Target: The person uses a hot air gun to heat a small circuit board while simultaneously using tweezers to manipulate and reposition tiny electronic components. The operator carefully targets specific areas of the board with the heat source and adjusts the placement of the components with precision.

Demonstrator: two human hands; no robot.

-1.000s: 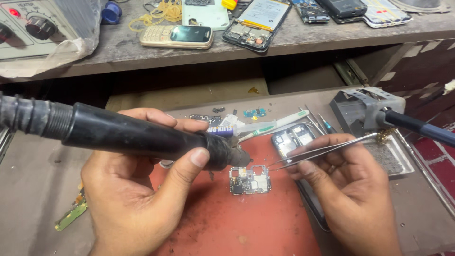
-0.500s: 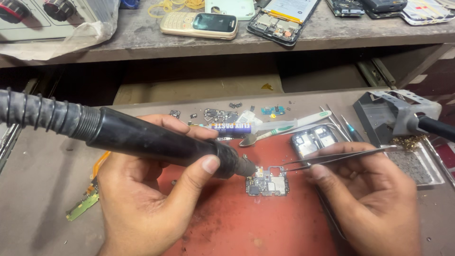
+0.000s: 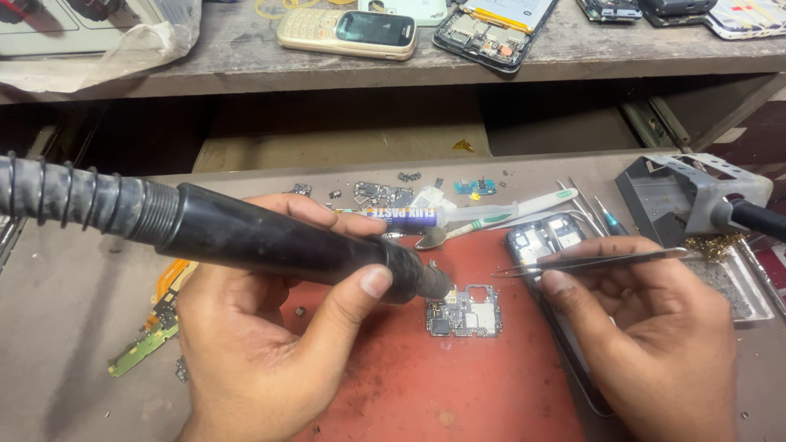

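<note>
The small circuit board [image 3: 463, 311] lies flat on the red mat [image 3: 458, 393], just below centre of your view, bare and unclamped; it looks light, stiff and fragile, likely to skid under a push, so it is best steadied by its edges, not by the tiny parts on top. At its 10 o'clock, your left hand [image 3: 262, 344] is closed around the black hot-air handle [image 3: 270, 241], thumb on the near side, nozzle [image 3: 434, 282] hovering just beside the board's upper left corner; whether it touches I cannot tell. The handle looks bulky, and its coiled hose [image 3: 65, 203] runs off at 9 o'clock, so it may drag on your wrist. At the board's 2 o'clock, your right hand [image 3: 647, 336] pinches slim metal tweezers [image 3: 589, 262], tips pointing left above the board and holding nothing I can see. Beyond, at 12 o'clock, lie a flux syringe [image 3: 409, 217] and a toothbrush [image 3: 499, 214]; an opened phone [image 3: 544, 241] sits at 1 o'clock, an iron stand [image 3: 696, 192] at 2 o'clock, a green strip board [image 3: 143, 348] at 9 o'clock, and a shelf [image 3: 246, 69] with phones farther back.
</note>
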